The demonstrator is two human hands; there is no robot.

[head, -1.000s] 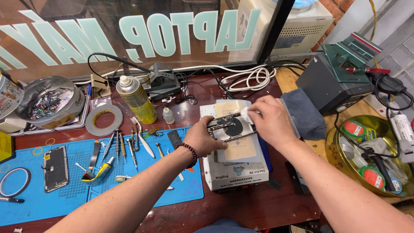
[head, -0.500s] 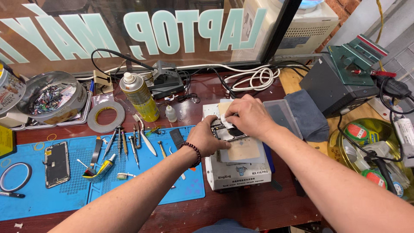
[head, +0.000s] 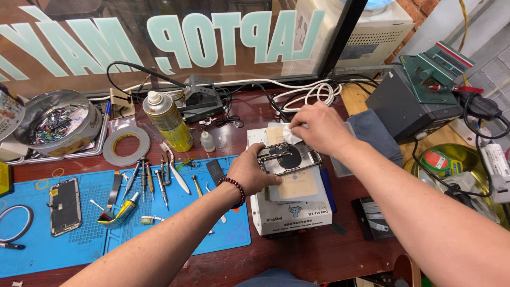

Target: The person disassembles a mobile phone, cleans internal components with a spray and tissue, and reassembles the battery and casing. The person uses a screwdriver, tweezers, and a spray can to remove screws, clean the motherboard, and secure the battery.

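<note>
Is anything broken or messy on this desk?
Yes. The phone shell in the left hand is opened up, its insides bare. Another phone part lies loose on the blue mat, with tools scattered beside it.

Right hand (head: 319, 127) lifted the white wipe (head: 291, 134) off the phone housing (head: 288, 158) — upward.

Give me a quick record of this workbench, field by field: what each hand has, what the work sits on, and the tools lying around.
left hand: grips the opened phone housing at its left end
right hand: pinches a white wipe just above the housing
support: white heating box, housing over its top pad
mat: blue work mat with screwdrivers and tweezers, and a phone screen
behind: yellow spray can, tape roll, metal tin of parts
</note>
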